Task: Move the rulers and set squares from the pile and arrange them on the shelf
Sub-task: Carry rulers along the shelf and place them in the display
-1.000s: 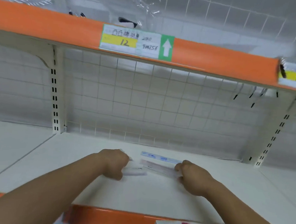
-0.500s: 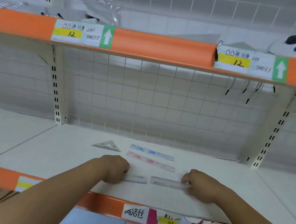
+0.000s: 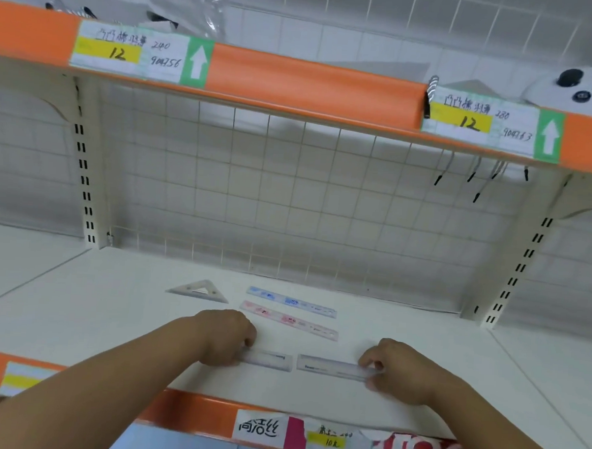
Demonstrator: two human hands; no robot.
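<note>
Change: vs 1 s ago both hands have come fwd from mid-shelf to the near edge, and the 2 clear rulers they carried now lie flat there. Vs 0.5 s ago, hardly any diff.
Left hand: fingers curled down over the left end of the left clear ruler, holding it against the shelf.
Right hand: fingertips pinch the right end of the right clear ruler.
Clear pair: end to end w/ a small gap btw them, approx parallel to the shelf's front edge.
Already placed: blue ruler farthest back, pink ruler just nearer and parallel. Set square sits left of the blue one, apart. None has moved since 0.5 s ago.
Meaning: this pair looks as good as placed, making a 3rd row. Next is prob. letting go and fetching more.
Pile: not in view, so can't tell how much is left.
Risk: thin, smooth plastic could skid out of line as the fingers lift.
</note>
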